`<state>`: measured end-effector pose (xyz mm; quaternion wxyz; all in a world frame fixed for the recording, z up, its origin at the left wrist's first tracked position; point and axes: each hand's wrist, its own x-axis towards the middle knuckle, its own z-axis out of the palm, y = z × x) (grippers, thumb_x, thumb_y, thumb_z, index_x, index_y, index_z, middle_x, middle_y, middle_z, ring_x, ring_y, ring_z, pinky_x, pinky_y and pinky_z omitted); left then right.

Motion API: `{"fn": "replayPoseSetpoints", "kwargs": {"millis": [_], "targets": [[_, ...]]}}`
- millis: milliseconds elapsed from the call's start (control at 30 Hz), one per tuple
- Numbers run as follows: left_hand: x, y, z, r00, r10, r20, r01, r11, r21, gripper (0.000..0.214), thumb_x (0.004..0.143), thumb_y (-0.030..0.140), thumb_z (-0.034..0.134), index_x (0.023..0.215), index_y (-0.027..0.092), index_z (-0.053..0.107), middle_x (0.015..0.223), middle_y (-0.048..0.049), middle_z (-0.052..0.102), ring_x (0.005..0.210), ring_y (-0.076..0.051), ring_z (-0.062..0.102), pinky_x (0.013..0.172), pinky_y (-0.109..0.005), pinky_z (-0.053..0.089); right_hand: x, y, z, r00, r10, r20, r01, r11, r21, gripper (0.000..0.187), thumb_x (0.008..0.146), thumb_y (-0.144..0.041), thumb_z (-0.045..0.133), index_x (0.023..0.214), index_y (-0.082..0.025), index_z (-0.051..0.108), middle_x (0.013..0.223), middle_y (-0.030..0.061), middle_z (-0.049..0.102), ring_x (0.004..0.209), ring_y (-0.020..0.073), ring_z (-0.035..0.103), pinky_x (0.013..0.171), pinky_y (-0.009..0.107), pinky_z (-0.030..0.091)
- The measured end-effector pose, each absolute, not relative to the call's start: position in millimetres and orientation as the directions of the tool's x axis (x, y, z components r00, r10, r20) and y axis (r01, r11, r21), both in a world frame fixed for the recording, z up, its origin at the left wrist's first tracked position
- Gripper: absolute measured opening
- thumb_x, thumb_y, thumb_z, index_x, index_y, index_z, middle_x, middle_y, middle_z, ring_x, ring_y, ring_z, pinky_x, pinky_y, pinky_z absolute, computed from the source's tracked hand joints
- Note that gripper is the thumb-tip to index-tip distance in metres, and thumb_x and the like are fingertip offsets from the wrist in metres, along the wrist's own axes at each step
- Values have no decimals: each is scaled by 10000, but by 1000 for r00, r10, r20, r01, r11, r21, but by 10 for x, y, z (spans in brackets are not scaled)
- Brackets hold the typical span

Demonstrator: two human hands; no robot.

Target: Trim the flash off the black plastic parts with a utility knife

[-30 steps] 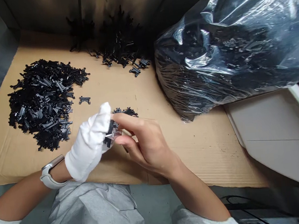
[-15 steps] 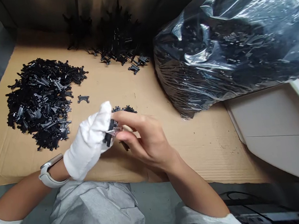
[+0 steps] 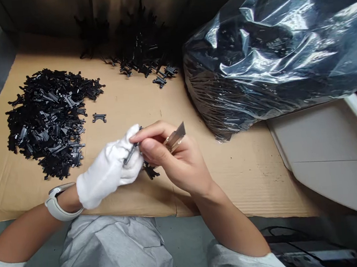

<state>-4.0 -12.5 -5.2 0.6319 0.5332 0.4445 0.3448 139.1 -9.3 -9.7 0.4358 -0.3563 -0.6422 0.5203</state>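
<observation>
My left hand (image 3: 106, 171), in a white glove, is closed on a small black plastic part (image 3: 131, 155), seen nearly edge-on. My right hand (image 3: 183, 165), bare, pinches a metal blade (image 3: 176, 137) whose angled tip sticks up behind the fingers. The right index finger and thumb meet the upper end of the part at the gloved fingertips. Just below and behind the hands lie more black parts (image 3: 151, 171), mostly hidden. A big pile of like parts (image 3: 49, 117) is to the left, with a single part (image 3: 99, 117) lying apart from it.
Cardboard (image 3: 234, 183) covers the work surface. More black parts (image 3: 144, 48) are heaped in the shade at the back. A large clear plastic bag (image 3: 254, 66) full of dark pieces takes up the right, above a grey-white box flap (image 3: 330, 151).
The blade was low between the hands against the part; now it points up and right behind the right fingers. The part has turned edge-on, and the right fingertips have moved onto it.
</observation>
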Motion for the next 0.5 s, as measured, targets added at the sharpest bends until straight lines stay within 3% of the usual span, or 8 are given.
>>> {"fn": "replayPoseSetpoints", "kwargs": {"millis": [33,100,200,267,333,367,400,500], "targets": [[-39,-120,-46,444,864,-239,-17,275,961,332,903,357,280,594,258,208,443,80,198,364,-73,214,365,-212,279,1411,-83,-84,-370,912,177,17,197,-980,152,944,-333,575,926,-193,632,801,17,668,618,101,587,544,227,489],[-42,-88,-72,530,803,-272,49,291,956,346,915,354,270,586,252,234,443,73,226,366,-75,226,372,-208,277,1484,-41,-51,-385,909,158,77,202,-976,110,920,-287,598,869,-191,608,752,5,652,598,100,578,528,219,474],[-61,-27,-171,416,882,-223,415,34,909,266,913,286,371,695,198,496,596,3,495,476,-116,445,487,-253,425,1674,96,-46,-470,880,71,257,213,-943,129,911,-275,587,823,-186,618,719,-5,629,579,99,540,533,225,447],[-76,-14,-231,326,939,-112,714,-166,680,287,935,182,346,991,129,622,816,-88,642,586,-160,580,559,-288,473,1807,215,-101,-525,851,-24,414,231,-880,160,898,-293,590,789,-182,627,696,-9,621,601,110,538,570,238,439],[-82,-36,-263,427,904,14,846,-405,347,406,939,86,279,1200,78,591,936,-158,686,647,-201,652,551,-302,479,1890,314,-181,-548,826,-131,569,253,-782,154,887,-258,572,770,-178,633,673,-10,622,609,122,539,601,254,429],[-79,-58,-269,546,836,55,810,-544,219,425,932,58,279,1225,68,587,949,-169,699,674,-216,675,552,-305,487,1905,347,-214,-541,824,-167,628,264,-732,142,881,-234,565,774,-175,638,685,-4,634,625,130,550,618,261,427],[-72,-82,-270,673,735,84,717,-676,172,421,923,40,297,1211,65,603,931,-166,712,698,-226,688,564,-307,498,1900,369,-236,-526,829,-187,672,271,-689,125,874,-216,564,791,-172,645,710,5,650,648,141,566,638,269,429],[-49,-139,-261,845,498,195,429,-849,308,399,892,-7,342,1071,99,682,838,-117,738,725,-217,700,645,-304,534,1764,404,-217,-467,873,-139,737,298,-607,103,882,-219,584,880,-154,664,843,55,693,764,182,618,710,297,444]]}}
